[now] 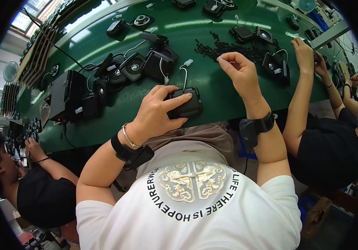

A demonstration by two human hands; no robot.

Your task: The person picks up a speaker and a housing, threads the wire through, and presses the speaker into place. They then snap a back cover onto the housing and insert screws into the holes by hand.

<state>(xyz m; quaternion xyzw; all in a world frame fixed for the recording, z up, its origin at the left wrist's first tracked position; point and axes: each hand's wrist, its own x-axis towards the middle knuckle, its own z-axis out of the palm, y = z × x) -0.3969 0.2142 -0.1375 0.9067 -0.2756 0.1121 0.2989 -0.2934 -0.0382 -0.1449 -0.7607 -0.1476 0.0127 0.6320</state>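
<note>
A black speaker box lies on the green table near its front edge. From its top a white cable with a white plug stands up. My left hand grips this box from the left, its fingers over the upper face and the thumb side at the near edge. To the right and higher, my right hand is raised with thumb and forefinger pinched together. Whatever lies between those fingertips, if anything, is too small to make out. Just behind it spreads a heap of small black pieces like screws.
Several black speakers are clustered at the left, beside a black powered box with a red light. More speaker pairs lie farther back. Co-workers sit close on both sides; a co-worker's hand reaches in at the right.
</note>
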